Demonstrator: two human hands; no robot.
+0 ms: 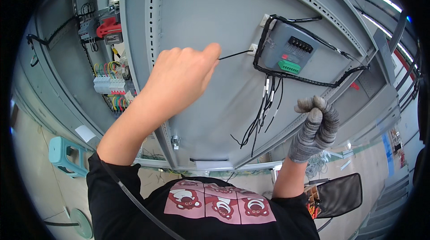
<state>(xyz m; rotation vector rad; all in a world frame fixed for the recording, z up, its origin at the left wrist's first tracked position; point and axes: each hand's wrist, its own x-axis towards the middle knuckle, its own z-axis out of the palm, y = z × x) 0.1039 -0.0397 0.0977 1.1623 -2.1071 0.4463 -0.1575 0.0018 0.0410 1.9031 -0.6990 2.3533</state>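
Note:
My bare left hand (pixel 186 67) is closed in a fist around one end of a thin black cable tie (pixel 236 54). The tie runs straight from a white mounting base (pixel 253 49) on the grey cabinet door panel (pixel 201 11) to my fingers. Beside that base, a grey electrical module (pixel 289 49) with a green terminal block (pixel 289 66) is ringed by a wrapped black wire harness (pixel 309 79). Loose black wires (pixel 262 114) with white markers hang below it. My right hand (pixel 316 128), in a grey knitted glove, has its fingers curled and thumb pressed in; anything inside is hidden.
At left, an open cabinet holds breakers (pixel 109 84), coloured wires and a red-and-black tool (pixel 109 29). A turquoise stool (pixel 67 156) stands on the floor. A black mesh chair (pixel 338 195) and a tangle of pale scraps (pixel 317 166) lie at lower right.

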